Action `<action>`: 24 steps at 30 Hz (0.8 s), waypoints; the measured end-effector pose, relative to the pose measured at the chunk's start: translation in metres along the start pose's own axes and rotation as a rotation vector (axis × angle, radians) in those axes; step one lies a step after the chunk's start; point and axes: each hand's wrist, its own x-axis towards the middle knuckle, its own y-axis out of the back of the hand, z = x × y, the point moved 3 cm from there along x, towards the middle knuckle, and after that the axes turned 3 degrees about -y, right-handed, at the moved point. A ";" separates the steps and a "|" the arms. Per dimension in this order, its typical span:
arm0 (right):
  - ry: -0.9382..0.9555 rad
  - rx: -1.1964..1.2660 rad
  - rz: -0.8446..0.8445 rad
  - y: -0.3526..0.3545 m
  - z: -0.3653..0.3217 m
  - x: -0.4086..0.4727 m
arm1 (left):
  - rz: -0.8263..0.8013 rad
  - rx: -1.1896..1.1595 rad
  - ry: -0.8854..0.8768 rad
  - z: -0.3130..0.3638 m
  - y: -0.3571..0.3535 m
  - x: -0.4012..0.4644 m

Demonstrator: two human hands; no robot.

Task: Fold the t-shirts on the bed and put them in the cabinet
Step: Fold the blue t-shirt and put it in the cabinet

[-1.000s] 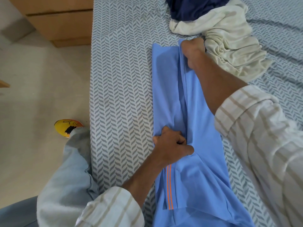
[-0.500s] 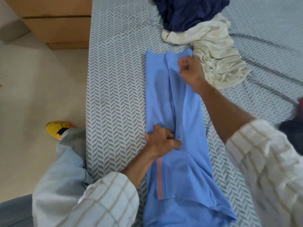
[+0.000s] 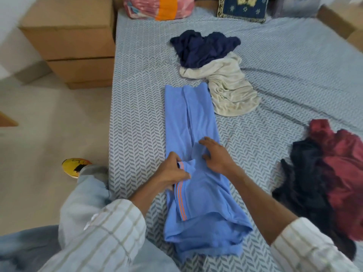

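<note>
Light-blue t-shirt (image 3: 198, 122), folded lengthwise into a long narrow strip, lying on the bed (image 3: 137, 107) near its left edge, on the grey herringbone sheet. Left hand (image 3: 172, 171) at the strip's left side about midway along, fingers curled and pinching the orange-striped sleeve hem, a fold of blue cloth bunched up against the knuckles. Right hand (image 3: 215, 154) just beside it, resting palm down on the cloth, fingers straight and slightly spread, thumb tucked towards the raised fold. Cream t-shirt (image 3: 225, 89) crumpled just beyond the strip's far right corner, touching it or nearly so. Navy t-shirt (image 3: 202, 48) heaped further back, overlapping the cream one's far edge. Dark red garment (image 3: 341, 165) and black garment (image 3: 306, 173) piled together at the right, well apart from the blue strip, blurred at the frame edge. Pink and orange bundle (image 3: 159, 6) and dark blue patterned cushion (image 3: 243, 8) at the head of the bed. Wooden cabinet (image 3: 74, 48) with drawer fronts standing on the floor just beside the bed's far left corner. Yellow shoe (image 3: 73, 166) on the floor near the bed edge, below a pale trouser leg. Checked white sleeves on both forearms.
</note>
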 end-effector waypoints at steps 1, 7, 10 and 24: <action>0.006 0.025 0.042 0.000 0.001 -0.012 | -0.004 -0.078 0.047 -0.005 -0.001 -0.006; 0.192 0.098 0.014 0.002 0.021 -0.129 | -0.014 -0.358 0.130 -0.016 -0.008 -0.033; 0.239 0.083 -0.031 -0.001 0.038 -0.180 | -0.028 -0.335 0.120 -0.019 -0.019 -0.045; -0.024 -0.028 0.398 -0.010 0.071 -0.239 | 0.136 -0.105 -0.014 -0.042 -0.026 -0.065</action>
